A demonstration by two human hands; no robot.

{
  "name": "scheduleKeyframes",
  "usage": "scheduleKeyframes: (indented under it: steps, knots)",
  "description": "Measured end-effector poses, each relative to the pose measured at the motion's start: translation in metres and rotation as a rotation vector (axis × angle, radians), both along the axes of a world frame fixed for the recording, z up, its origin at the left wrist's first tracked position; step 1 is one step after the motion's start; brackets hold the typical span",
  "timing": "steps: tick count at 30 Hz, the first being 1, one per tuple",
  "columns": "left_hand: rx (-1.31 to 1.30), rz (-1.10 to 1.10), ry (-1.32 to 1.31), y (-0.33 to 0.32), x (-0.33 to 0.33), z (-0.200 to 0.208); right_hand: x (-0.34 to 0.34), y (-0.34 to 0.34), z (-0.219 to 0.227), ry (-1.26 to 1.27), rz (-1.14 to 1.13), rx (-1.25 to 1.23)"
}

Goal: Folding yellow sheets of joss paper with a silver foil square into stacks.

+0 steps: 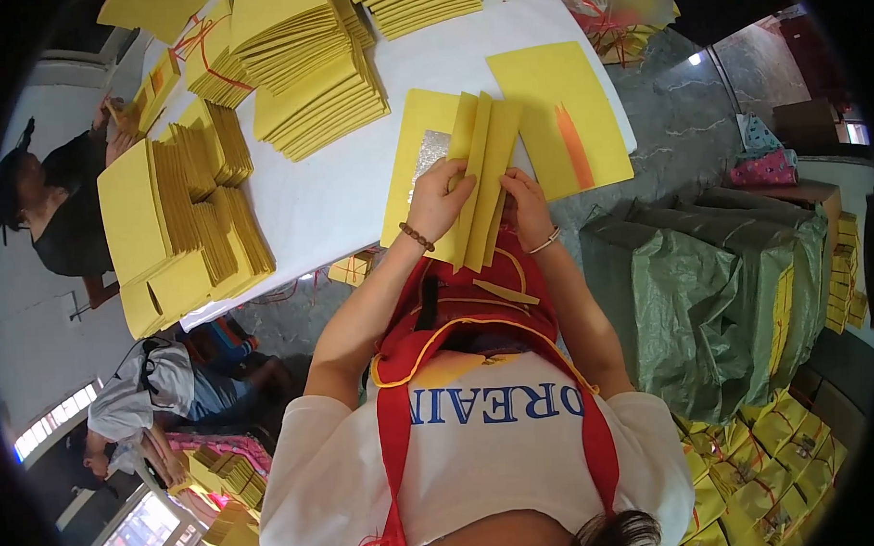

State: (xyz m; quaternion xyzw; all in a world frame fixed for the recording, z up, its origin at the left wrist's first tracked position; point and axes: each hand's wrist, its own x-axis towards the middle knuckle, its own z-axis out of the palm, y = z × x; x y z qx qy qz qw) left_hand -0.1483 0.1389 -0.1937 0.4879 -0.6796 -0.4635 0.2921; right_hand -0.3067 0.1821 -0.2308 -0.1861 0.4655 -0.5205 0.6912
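At the near edge of the white table, a sheet of yellow paper [492,165] is partly folded into upright pleats. A silvery patch [431,156] shows on its flat left part. My left hand [438,202], with a brown bead bracelet at the wrist, pinches the left pleats between thumb and fingers. On the right side, my right hand [527,207] has its fingers closed on the paper's lower right fold; its fingertips are partly hidden. Just to the right lies another yellow sheet [536,87], flat, with an orange-red streak [574,145] on it.
Several stacks of folded yellow paper [320,99] stand on the white table [304,196], some tied with red string. Large green sacks [693,307] stand at the right, with yellow bundles [752,474] below. Two people [64,204] work at the left.
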Motion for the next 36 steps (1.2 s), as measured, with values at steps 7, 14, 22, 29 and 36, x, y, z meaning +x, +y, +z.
scheduleKeyframes:
  steps: [7, 14, 22, 29, 36]
  knots:
    - [0.132, 0.137, 0.005, 0.004, 0.004, 0.001, 0.004, 0.002, 0.001, 0.218, 0.006, -0.121]
    - [0.077, 0.151, -0.009, 0.006, 0.003, -0.002, 0.003, 0.002, 0.003, 0.280, 0.013, -0.117]
    - [0.105, 0.173, 0.028, 0.008, 0.004, -0.001, 0.003, 0.002, 0.002, 0.253, 0.000, -0.130]
    - [0.075, 0.174, 0.010, 0.008, 0.004, -0.001, 0.003, 0.000, 0.007, 0.232, 0.013, -0.094]
    - [0.049, 0.165, 0.011, 0.009, 0.002, -0.002, 0.005, -0.002, 0.010, 0.255, 0.014, -0.074]
